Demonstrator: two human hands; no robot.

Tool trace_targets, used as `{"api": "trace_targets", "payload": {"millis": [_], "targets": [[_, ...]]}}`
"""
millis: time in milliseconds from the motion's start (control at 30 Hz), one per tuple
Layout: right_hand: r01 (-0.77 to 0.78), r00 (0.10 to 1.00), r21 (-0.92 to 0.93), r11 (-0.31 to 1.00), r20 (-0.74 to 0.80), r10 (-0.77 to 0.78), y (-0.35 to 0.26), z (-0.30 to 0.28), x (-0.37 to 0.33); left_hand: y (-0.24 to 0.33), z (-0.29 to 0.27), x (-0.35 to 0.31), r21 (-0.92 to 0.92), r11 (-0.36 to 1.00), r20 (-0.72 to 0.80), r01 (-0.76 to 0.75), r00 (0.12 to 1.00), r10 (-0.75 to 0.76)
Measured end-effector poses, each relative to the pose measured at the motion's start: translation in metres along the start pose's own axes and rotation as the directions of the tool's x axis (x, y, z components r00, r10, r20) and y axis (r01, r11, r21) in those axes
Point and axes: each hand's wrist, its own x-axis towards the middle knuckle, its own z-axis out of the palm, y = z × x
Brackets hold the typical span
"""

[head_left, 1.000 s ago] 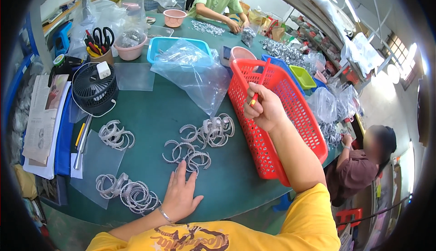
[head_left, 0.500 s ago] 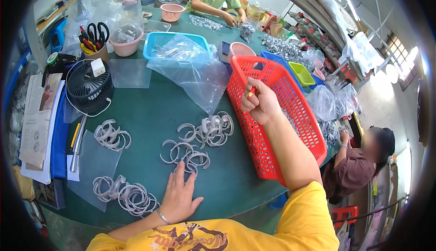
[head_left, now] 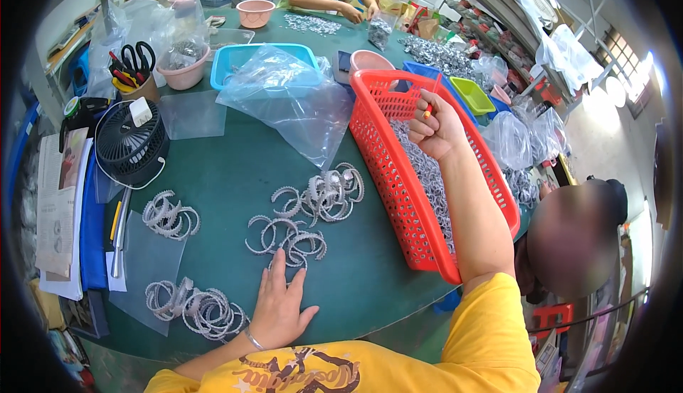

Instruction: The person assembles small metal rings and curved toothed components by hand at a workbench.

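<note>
My left hand (head_left: 281,309) lies palm down with fingers spread on the green table, fingertips against a loose cluster of silvery, ridged open rings (head_left: 293,240) that look like bangles. More of them form a pile (head_left: 333,192) just beyond. My right hand (head_left: 440,128) is raised over a red perforated plastic basket (head_left: 388,172), its fingers closed around a slim red tool with a yellow end (head_left: 427,110); most of that tool is hidden in the grip. Inside the basket lies a mass of similar grey rings (head_left: 427,172).
Two more ring groups, one upper (head_left: 171,215) and one lower (head_left: 213,313), lie at left, near a black fan (head_left: 131,140). Beyond are a clear plastic bag (head_left: 284,108) on a blue tray (head_left: 228,59) and a pink bowl (head_left: 255,14). Co-workers sit across and at right.
My right hand has shifted right, from near the basket's left rim to above its inside, and more of the basket's contents shows. My left hand stays put. The person at right has leaned closer.
</note>
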Motion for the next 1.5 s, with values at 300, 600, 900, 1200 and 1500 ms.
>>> {"api": "trace_targets", "payload": {"millis": [300,600,900,1200,1500], "targets": [[-0.029,0.999,-0.036,0.999,0.021,0.030,0.003,-0.007,0.002,-0.001,0.002,-0.001,-0.013,1.000,0.005,-0.021,1.000,0.021],[0.225,0.929,-0.403,0.887,0.364,-0.071,0.040,0.074,-0.060,0.001,0.009,-0.003,-0.237,0.971,-0.163,-0.022,0.986,-0.018],[0.601,0.680,-0.518,0.608,0.731,-0.049,0.078,0.104,-0.156,0.005,0.004,-0.003,-0.225,0.969,-0.396,-0.103,0.918,0.006],[0.714,0.697,-0.691,0.118,0.683,-0.218,0.201,0.030,-0.138,0.008,0.013,-0.005,-0.356,0.924,-0.520,-0.136,0.851,-0.075],[0.646,0.757,-0.736,0.200,0.586,-0.290,0.205,0.036,-0.115,0.004,0.020,-0.001,-0.350,0.935,-0.438,-0.057,0.892,-0.110]]}}
